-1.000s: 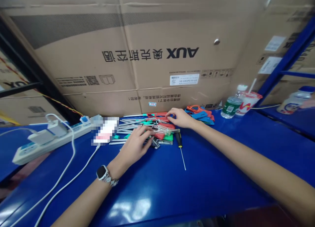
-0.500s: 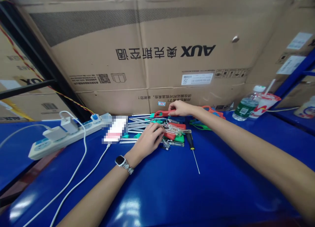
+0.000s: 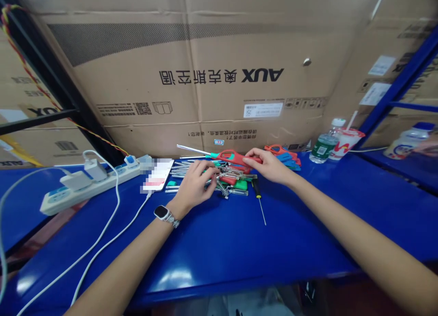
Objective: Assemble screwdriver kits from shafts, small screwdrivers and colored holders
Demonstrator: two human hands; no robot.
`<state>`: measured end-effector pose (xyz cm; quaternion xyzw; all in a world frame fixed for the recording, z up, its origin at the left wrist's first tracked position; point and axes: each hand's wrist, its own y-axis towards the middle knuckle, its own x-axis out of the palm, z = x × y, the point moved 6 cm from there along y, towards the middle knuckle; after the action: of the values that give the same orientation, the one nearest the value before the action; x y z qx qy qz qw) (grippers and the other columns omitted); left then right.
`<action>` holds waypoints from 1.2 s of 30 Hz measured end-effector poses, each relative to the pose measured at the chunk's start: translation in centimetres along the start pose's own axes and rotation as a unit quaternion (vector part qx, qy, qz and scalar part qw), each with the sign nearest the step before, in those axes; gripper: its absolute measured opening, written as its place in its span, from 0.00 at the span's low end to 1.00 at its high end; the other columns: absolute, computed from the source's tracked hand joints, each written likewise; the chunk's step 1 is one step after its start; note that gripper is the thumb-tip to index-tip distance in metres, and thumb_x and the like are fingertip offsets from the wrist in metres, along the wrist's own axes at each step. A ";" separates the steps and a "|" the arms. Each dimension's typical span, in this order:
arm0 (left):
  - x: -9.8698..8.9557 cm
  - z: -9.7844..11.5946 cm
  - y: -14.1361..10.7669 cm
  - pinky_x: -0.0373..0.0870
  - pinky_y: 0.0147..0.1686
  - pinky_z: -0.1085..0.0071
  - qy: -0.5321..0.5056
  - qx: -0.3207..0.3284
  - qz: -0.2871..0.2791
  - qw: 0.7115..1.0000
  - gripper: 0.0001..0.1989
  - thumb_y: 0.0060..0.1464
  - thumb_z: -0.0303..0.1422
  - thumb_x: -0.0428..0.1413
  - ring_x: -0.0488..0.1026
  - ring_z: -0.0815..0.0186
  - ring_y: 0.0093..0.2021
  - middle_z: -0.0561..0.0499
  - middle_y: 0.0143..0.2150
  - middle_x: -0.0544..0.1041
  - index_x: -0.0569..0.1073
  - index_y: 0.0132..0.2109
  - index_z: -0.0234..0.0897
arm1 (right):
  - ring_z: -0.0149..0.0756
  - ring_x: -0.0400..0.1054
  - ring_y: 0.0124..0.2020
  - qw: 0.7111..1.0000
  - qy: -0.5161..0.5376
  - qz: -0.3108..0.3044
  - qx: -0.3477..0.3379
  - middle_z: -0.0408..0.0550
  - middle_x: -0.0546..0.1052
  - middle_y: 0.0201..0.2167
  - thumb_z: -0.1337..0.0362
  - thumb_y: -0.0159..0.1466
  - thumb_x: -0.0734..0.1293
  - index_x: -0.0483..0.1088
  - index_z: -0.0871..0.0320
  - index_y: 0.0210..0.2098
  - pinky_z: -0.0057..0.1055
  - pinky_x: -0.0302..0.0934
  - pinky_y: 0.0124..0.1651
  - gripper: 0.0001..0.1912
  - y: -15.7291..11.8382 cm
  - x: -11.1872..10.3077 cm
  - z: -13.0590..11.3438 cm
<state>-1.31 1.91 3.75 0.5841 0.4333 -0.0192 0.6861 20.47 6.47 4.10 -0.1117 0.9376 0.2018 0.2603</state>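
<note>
My right hand [image 3: 268, 165] grips the handle end of a red lighter [image 3: 236, 157] with a long metal tube, which points left above the pile. On the left part of the pile of metal rods and clear-handled tools [image 3: 239, 192] rests my left hand [image 3: 196, 183], its fingers bent and apart; nothing can be made out in its grasp. A watch [image 3: 161, 212] is on the left wrist. Just right of the pile lies a black and yellow screwdriver [image 3: 259, 196], its tip towards me.
On the left are a power strip [image 3: 102, 183], white cables and a phone [image 3: 160, 174]. Red and blue handles [image 3: 287, 160] lie right of the pile, then a water bottle [image 3: 323, 144] and a red cup [image 3: 345, 142]. Cardboard [image 3: 219, 42] stands behind.
The red lighter has come up off the pile in my right hand and moved slightly right, its tube now visible. My left hand stays over the pile. The view has shifted somewhat.
</note>
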 end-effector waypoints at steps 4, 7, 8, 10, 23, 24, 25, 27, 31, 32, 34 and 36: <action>-2.9 2.1 -0.1 0.71 0.47 0.57 0.023 0.020 0.044 0.999 0.13 0.59 0.26 0.57 0.72 0.56 0.47 0.44 0.47 0.75 0.70 0.51 0.39 | 0.35 0.65 0.31 0.999 -0.028 -0.018 -0.001 0.46 0.74 0.31 0.50 0.69 0.62 0.69 0.57 0.37 0.34 0.60 0.37 0.17 -3.2 1.9 -1.3; -3.2 4.3 -0.9 0.71 0.51 0.53 0.011 0.029 -0.026 0.999 0.18 0.60 0.33 0.60 0.71 0.53 0.53 0.41 0.54 0.74 0.69 0.56 0.39 | 0.36 0.66 0.34 0.996 -0.062 -0.052 -0.025 0.45 0.74 0.32 0.53 0.71 0.60 0.69 0.57 0.35 0.37 0.60 0.44 0.15 -5.4 4.1 -2.5; -2.9 5.0 -1.4 0.70 0.52 0.52 0.003 0.023 -0.065 0.998 0.19 0.61 0.36 0.60 0.71 0.52 0.55 0.41 0.56 0.74 0.69 0.57 0.39 | 0.37 0.66 0.36 0.994 -0.085 -0.061 -0.032 0.45 0.74 0.33 0.55 0.72 0.61 0.69 0.57 0.34 0.39 0.59 0.48 0.14 -6.1 4.8 -2.8; -2.1 6.0 -2.5 0.71 0.53 0.52 -0.015 -0.001 -0.139 0.990 0.20 0.63 0.39 0.59 0.71 0.51 0.56 0.41 0.57 0.74 0.68 0.59 0.40 | 0.38 0.67 0.40 0.988 -0.129 -0.078 -0.033 0.45 0.74 0.34 0.58 0.72 0.62 0.69 0.56 0.33 0.43 0.57 0.53 0.13 -7.1 6.3 -3.0; 0.0 5.0 -4.7 0.73 0.50 0.55 -0.090 -0.092 -0.248 0.960 0.11 0.65 0.39 0.56 0.74 0.55 0.49 0.45 0.47 0.78 0.74 0.50 0.40 | 0.40 0.70 0.35 0.969 -0.209 0.092 0.090 0.46 0.75 0.32 0.60 0.68 0.63 0.68 0.55 0.41 0.32 0.57 0.36 0.06 -7.7 3.0 -0.6; 0.1 5.1 -4.4 0.73 0.50 0.55 -0.090 -0.091 -0.249 0.960 0.12 0.65 0.40 0.57 0.74 0.55 0.50 0.45 0.48 0.78 0.74 0.50 0.40 | 0.40 0.70 0.32 0.960 -0.230 0.099 0.128 0.46 0.75 0.31 0.59 0.68 0.63 0.66 0.55 0.43 0.32 0.55 0.33 0.08 -7.9 2.4 0.0; 0.3 5.2 -3.9 0.72 0.51 0.54 -0.091 -0.087 -0.251 0.960 0.13 0.64 0.41 0.57 0.74 0.54 0.50 0.44 0.49 0.77 0.74 0.51 0.39 | 0.41 0.70 0.31 0.949 -0.255 0.096 0.158 0.46 0.76 0.30 0.57 0.68 0.64 0.65 0.55 0.45 0.32 0.53 0.32 0.10 -8.0 2.1 0.5; 1.1 5.5 -2.9 0.72 0.51 0.53 -0.094 -0.074 -0.260 0.958 0.16 0.63 0.43 0.58 0.74 0.53 0.51 0.44 0.49 0.77 0.74 0.51 0.39 | 0.46 0.73 0.33 0.932 -0.299 0.072 0.194 0.50 0.77 0.32 0.53 0.67 0.64 0.63 0.55 0.48 0.33 0.53 0.31 0.15 -8.1 1.9 1.1; 3.5 5.9 -0.7 0.72 0.49 0.58 -0.116 -0.040 -0.286 0.950 0.15 0.61 0.45 0.59 0.75 0.54 0.48 0.45 0.45 0.78 0.76 0.47 0.38 | 0.53 0.76 0.39 0.918 -0.342 0.040 0.199 0.55 0.79 0.36 0.56 0.64 0.66 0.62 0.55 0.49 0.36 0.56 0.34 0.17 -7.6 2.4 1.4; 4.1 5.9 -0.3 0.73 0.47 0.59 -0.121 -0.035 -0.290 0.949 0.15 0.61 0.45 0.60 0.76 0.55 0.47 0.45 0.44 0.78 0.76 0.46 0.38 | 0.52 0.76 0.39 0.919 -0.341 0.042 0.195 0.54 0.79 0.36 0.58 0.64 0.66 0.62 0.54 0.49 0.36 0.56 0.34 0.17 -7.4 2.4 1.4; 4.9 6.0 0.1 0.73 0.45 0.60 -0.135 -0.034 -0.286 0.948 0.14 0.60 0.44 0.61 0.77 0.56 0.44 0.46 0.43 0.79 0.76 0.45 0.38 | 0.49 0.76 0.38 0.925 -0.325 0.057 0.187 0.51 0.79 0.34 0.60 0.62 0.66 0.62 0.53 0.49 0.34 0.56 0.33 0.17 -7.2 2.1 1.5; 5.0 6.0 0.1 0.73 0.45 0.60 -0.144 -0.040 -0.267 0.952 0.14 0.60 0.44 0.61 0.77 0.55 0.45 0.47 0.43 0.79 0.76 0.45 0.39 | 0.46 0.75 0.34 0.937 -0.284 0.082 0.183 0.47 0.78 0.31 0.61 0.59 0.67 0.62 0.52 0.46 0.33 0.55 0.32 0.16 -7.3 1.5 1.9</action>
<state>5.29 -0.60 0.40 0.4102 0.4707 -0.2688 0.7334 22.31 0.60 -0.56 0.0775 0.8511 0.0704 0.5145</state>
